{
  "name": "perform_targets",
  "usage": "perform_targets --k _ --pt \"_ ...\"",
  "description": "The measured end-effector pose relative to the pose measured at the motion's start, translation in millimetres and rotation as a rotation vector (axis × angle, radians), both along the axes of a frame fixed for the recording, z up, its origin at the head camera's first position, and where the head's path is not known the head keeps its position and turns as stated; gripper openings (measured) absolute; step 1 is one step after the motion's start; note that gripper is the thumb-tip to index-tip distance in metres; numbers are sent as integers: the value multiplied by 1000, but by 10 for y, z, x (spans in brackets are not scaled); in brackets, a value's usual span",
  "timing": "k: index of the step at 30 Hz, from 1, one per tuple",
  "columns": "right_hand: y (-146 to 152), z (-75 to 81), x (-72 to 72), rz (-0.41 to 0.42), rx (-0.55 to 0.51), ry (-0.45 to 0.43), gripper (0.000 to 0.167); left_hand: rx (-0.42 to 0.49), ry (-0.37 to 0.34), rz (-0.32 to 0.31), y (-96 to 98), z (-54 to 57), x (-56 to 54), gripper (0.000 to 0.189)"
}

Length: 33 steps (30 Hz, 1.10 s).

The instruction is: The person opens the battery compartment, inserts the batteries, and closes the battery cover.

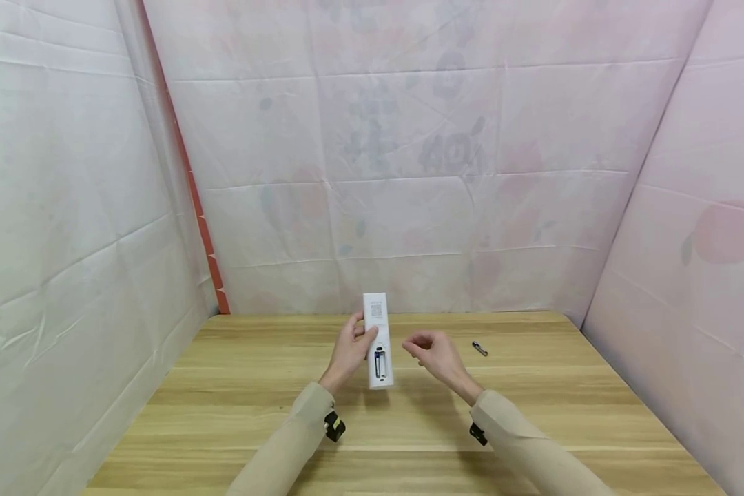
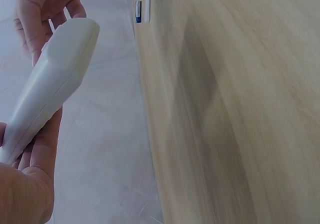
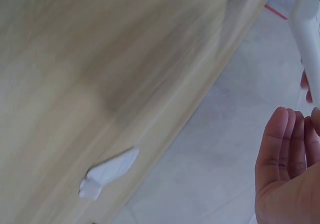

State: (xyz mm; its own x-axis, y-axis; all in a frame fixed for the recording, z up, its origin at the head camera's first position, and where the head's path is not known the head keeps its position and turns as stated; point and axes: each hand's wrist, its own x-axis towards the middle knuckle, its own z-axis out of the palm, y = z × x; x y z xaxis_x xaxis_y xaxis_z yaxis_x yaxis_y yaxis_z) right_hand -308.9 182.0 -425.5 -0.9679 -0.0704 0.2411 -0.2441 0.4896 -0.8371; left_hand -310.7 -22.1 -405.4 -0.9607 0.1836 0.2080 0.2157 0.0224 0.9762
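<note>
A white remote control [image 1: 377, 331], back side up, is gripped in my left hand [image 1: 349, 350], the thumb across its back. Its battery compartment [image 1: 381, 364] is uncovered, with a battery visible inside. My right hand [image 1: 435, 353] is just right of the remote, apart from it, fingers loosely bent toward it. Nothing shows between those fingers. From the left wrist view, the remote [image 2: 52, 83] is tilted in the air, the right hand's fingers behind its end. A loose battery [image 1: 480, 348] lies on the table right of the right hand.
The wooden table [image 1: 254, 413] has pale fabric walls [image 1: 409, 138] behind it and at both sides. In the right wrist view, a white plastic piece [image 3: 109, 171], shaped like a battery cover, lies near the table edge.
</note>
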Motion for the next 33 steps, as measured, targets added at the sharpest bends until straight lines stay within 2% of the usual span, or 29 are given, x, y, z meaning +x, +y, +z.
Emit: perform_targets --k 7,12,20,27,33 --pt "194 -32 -58 -28 128 2 9 -13 10 21 -43 -37 -13 46" --pt "376 -54 -82 -10 213 30 9 -3 20 20 -62 -48 -28 46" --pt "637 -41 -123 -36 332 9 16 0 29 26 -91 -62 -26 46" --pt "876 -58 -180 -93 405 27 16 7 24 45 -106 -327 -264 47" --pt "1061 -97 -210 -122 413 2 18 15 36 32 -97 -328 -247 47"
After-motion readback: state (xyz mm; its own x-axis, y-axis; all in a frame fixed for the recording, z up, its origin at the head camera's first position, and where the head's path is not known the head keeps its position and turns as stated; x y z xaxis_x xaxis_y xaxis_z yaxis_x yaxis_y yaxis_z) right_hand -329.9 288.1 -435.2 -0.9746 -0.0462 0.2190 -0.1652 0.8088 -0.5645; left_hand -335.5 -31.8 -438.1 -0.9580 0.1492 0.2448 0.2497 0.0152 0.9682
